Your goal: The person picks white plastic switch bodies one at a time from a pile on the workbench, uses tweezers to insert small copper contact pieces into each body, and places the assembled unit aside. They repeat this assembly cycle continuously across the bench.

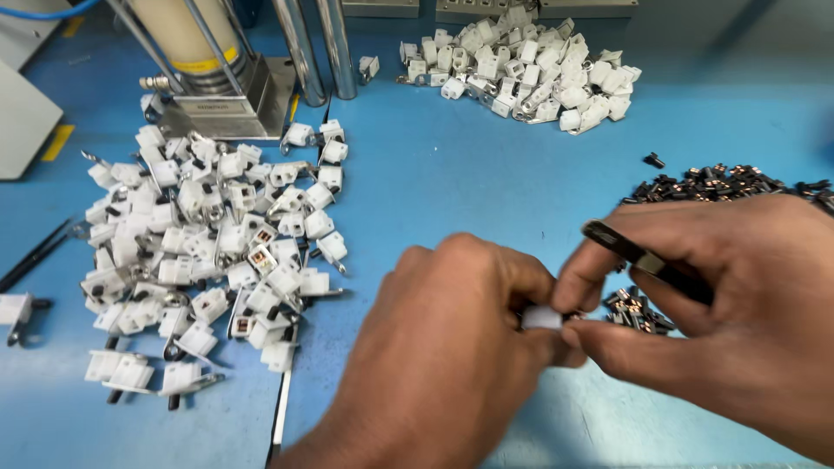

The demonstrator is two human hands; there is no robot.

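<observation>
**Asker:** Two hands fill the near edge, don't they? What are they doing?

**Describer:** Yes. Nearest the camera, the left hand [452, 347] and the right hand [721, 304] meet at near centre over a blue worktable [486, 182]. Between them sits a small white plastic housing [542, 318]. The left thumb and fingers are closed around its left end, and the right thumb and forefinger pinch its right end.

**Asker:** Is anything else in the right hand?

**Describer:** A pair of dark tweezers [638, 257] lies slanted across the right fingers, tucked against the hand while the fingertips close on the housing. Whether the tweezer tips grip anything cannot be told.

**Asker:** What surrounds the hands?

**Describer:** To the left, a wide loose pile of white housings with metal tabs [208, 243] spreads over the table, some showing copper coils inside. At the far side, right of centre, a second heap of white housings [521, 69] lies well apart from the hands. On the right, a scatter of small black parts [721, 182] runs toward the right edge, and a few more black parts [638, 311] sit just beside the right fingertips.

**Asker:** And at the far left?

**Describer:** A cream-coloured cylinder on a metal base [217, 87] stands there, with two shiny steel rods [317, 43] just to its right.
</observation>
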